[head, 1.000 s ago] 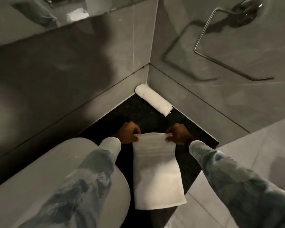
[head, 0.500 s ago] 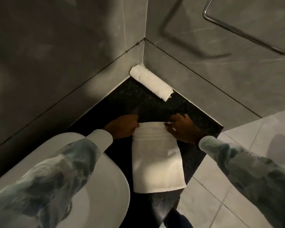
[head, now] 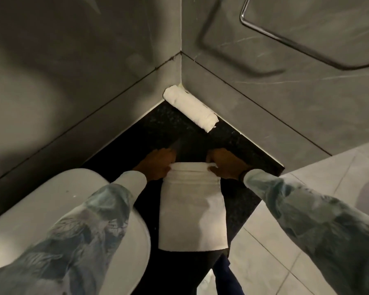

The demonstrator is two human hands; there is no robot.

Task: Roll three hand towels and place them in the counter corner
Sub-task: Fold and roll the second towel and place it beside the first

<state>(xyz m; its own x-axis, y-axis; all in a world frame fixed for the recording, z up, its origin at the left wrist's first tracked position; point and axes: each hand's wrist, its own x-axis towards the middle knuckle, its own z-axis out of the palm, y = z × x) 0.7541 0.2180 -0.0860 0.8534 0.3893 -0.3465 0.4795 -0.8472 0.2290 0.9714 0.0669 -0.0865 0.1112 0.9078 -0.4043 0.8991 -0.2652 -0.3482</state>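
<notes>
A white hand towel (head: 193,211) lies flat on the black counter (head: 158,133), its near edge at the counter's front. Its far end is curled into a short roll. My left hand (head: 158,165) grips the left end of that roll and my right hand (head: 226,165) grips the right end. One finished rolled white towel (head: 191,108) lies in the counter corner, along the right wall.
A white oval basin (head: 51,201) sits on the counter at the left, under my left sleeve. Grey tiled walls meet at the corner. A chrome towel rail (head: 285,37) hangs on the right wall. Pale floor tiles (head: 296,231) show at the right.
The far end of the flat towel has been rolled toward me, so the flat part is shorter. Both hands moved nearer with the roll. The view has tilted down.
</notes>
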